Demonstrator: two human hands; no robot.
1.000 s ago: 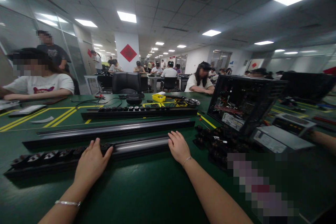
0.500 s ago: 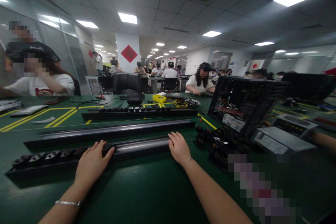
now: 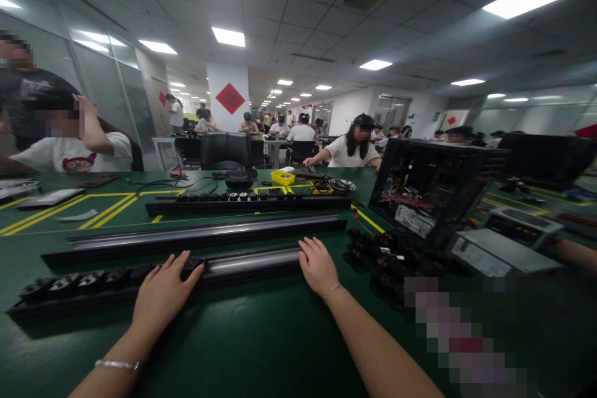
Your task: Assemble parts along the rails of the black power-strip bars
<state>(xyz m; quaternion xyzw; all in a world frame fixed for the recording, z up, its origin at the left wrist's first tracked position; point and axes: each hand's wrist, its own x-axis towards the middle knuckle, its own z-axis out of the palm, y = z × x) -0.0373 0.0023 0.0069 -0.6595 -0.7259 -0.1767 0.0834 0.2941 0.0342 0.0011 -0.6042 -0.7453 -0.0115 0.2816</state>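
In front of me on the green table lies a long black channel strip [image 3: 254,263]. Several black modules like power sockets [image 3: 91,283] sit in its left part, while bare shiny metal shows in its right part. My left hand [image 3: 162,293] rests with fingers spread over the modules near the strip's middle, hiding some of them. At the strip's right end, my right hand [image 3: 319,266] lies with its fingers stretched out, touching the end. Right of that hand is a dark pile of similar modules [image 3: 396,255].
Behind lie a second channel strip [image 3: 205,231] and a filled one [image 3: 247,205]. An open computer case [image 3: 438,186] and a power supply [image 3: 485,252] stand to the right. Farther back are a yellow bin [image 3: 283,177] and a metal bowl [image 3: 342,186]. Co-workers sit across and at the left.
My hands have stayed nearly still on the strip. Across the table, a co-worker has stretched an arm out to the left. A standing person at the far left has shifted left.
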